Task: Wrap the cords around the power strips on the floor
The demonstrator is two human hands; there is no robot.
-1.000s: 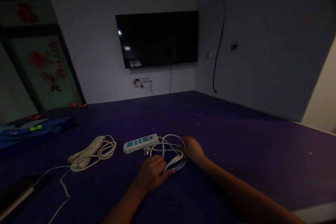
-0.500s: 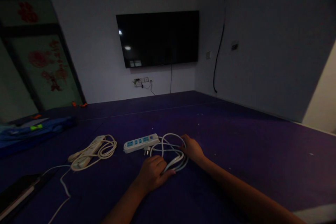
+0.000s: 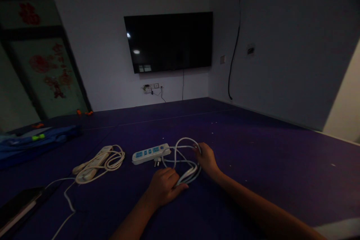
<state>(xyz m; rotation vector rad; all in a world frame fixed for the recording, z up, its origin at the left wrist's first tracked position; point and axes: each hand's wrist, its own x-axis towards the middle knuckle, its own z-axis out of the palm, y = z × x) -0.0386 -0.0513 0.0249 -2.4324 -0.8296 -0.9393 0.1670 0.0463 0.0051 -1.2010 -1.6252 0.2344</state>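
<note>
A white power strip [image 3: 151, 153] with blue sockets lies on the purple surface in front of me. Its white cord [image 3: 188, 172] is looped in several turns to the strip's right. My left hand [image 3: 165, 184] is closed on the near side of the coil, thumb stretched along it. On the coil's right side, my right hand [image 3: 206, 158] pinches a loop that stands a little raised. The cord's plug [image 3: 157, 161] rests just below the strip, prongs toward me.
Another power strip [image 3: 97, 163] lies to the left, its cream cord coiled over it. A dark flat device [image 3: 19, 206] with a white cable sits at the near left. Blue cloth [image 3: 50, 138] is heaped farther back. A television [image 3: 171, 43] hangs on the far wall.
My right hand has shifted slightly up and to the right, and the loop it holds has risen. My left hand stays almost in place on the coil.
</note>
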